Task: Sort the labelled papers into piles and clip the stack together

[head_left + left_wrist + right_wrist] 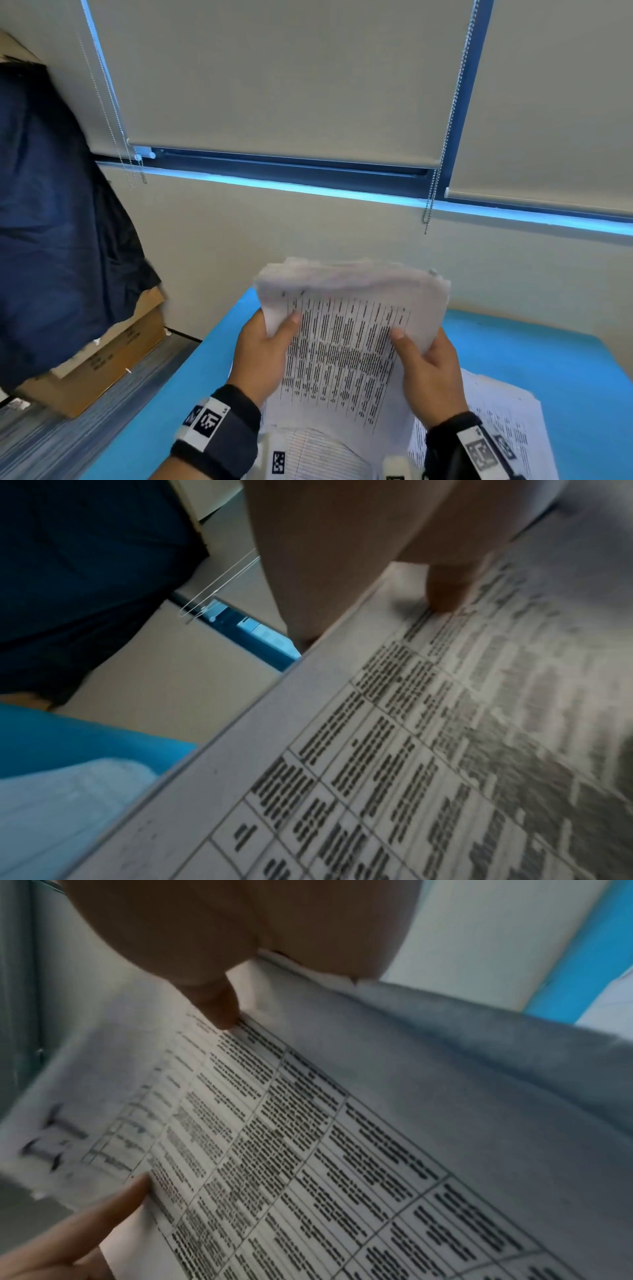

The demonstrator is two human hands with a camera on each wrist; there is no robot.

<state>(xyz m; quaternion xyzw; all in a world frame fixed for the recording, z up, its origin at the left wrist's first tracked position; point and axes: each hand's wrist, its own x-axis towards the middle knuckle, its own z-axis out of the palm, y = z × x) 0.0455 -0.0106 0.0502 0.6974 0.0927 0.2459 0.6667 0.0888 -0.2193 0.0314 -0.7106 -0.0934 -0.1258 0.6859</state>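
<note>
A thick stack of printed papers [346, 329] is held upright above the blue table [534, 363], its top edge blurred. My left hand [263, 349] grips the stack's left side, thumb on the front sheet. My right hand [428, 370] grips the right side, thumb likewise on the front. The left wrist view shows the table-printed top sheet [428, 737] with my left thumb [445, 588] pressed on it. In the right wrist view the same sheet [308, 1137] carries a handwritten mark near its corner, with my right thumb [219, 1007] on it. No clip is visible.
Other printed sheets [500, 425] lie on the table under and right of my hands. A cardboard box [102, 363] draped with dark blue cloth [58, 222] stands at the left. Beyond the table are a wall and windows with roller blinds [291, 78].
</note>
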